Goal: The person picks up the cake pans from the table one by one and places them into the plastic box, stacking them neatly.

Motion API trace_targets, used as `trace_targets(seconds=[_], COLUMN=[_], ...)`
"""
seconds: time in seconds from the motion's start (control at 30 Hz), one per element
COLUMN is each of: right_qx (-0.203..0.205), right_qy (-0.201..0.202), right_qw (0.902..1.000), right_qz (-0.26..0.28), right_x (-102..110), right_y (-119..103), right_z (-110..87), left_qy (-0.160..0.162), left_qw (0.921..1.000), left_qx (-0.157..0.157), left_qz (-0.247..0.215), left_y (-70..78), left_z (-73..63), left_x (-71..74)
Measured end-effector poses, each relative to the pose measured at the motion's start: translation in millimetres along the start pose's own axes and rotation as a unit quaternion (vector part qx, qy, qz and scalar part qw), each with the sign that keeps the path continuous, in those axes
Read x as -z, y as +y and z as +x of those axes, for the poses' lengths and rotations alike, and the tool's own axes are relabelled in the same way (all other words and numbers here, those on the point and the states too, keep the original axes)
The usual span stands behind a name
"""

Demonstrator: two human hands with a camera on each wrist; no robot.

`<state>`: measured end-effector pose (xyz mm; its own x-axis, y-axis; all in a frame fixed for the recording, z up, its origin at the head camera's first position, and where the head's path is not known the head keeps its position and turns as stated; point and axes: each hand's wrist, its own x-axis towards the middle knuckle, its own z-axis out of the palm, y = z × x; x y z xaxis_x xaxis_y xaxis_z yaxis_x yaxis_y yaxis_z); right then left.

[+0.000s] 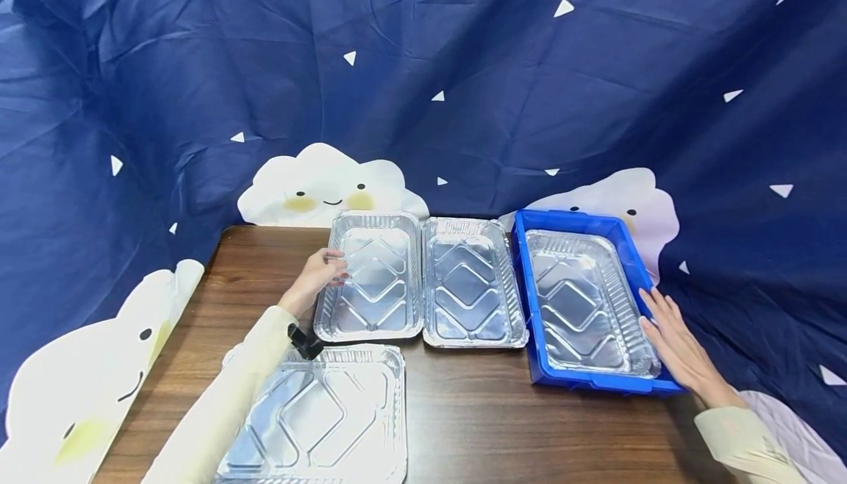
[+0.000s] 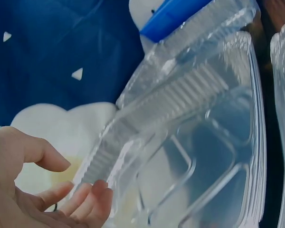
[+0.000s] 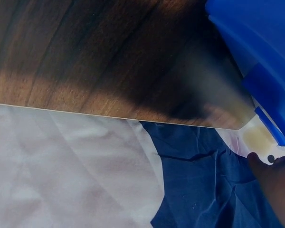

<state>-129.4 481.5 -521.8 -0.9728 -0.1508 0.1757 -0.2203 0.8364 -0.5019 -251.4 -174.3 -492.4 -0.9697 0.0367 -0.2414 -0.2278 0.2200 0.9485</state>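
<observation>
My left hand [image 1: 322, 272] hovers at the left rim of a foil tray [image 1: 379, 282] at the back of the table. In the left wrist view its thumb and fingers are apart with nothing between them, the fingertips right by the tray's crimped rim. Layered edges there show foil trays stacked together. My right hand [image 1: 676, 337] is at the right side of a blue plastic bin [image 1: 625, 237], its fingers extended along the rim. Inside the bin lies another foil tray [image 1: 576, 307]. In the right wrist view, only part of the right hand [image 3: 275, 187] shows, beside the blue bin.
A second foil tray [image 1: 467, 285] stands between the left one and the bin. At the front left, a larger-looking foil tray [image 1: 344, 418] lies partly under my left forearm. Behind the wooden table [image 1: 476, 410] hangs a blue cloth [image 1: 423, 50] with clouds and white triangles.
</observation>
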Motion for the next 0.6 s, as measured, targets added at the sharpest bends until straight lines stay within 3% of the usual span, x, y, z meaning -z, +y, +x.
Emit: trace_targets(seconds=[0.27, 0.6], right_qx=[-0.006, 0.000], right_qy=[-0.005, -0.001], right_qw=[0.9999, 0.9999], right_qz=[-0.012, -0.013], right_x=[-0.2, 0.1], right_y=[0.0, -1.3], right_z=[-0.2, -1.2], left_qy=[0.024, 0.075], left_qw=[0.9996, 0.9970], left_qx=[0.002, 0.014], left_qz=[-0.013, 0.017], left_y=[-11.6, -30.0], left_z=[-3.2, 0.5], left_x=[26.7, 41.0])
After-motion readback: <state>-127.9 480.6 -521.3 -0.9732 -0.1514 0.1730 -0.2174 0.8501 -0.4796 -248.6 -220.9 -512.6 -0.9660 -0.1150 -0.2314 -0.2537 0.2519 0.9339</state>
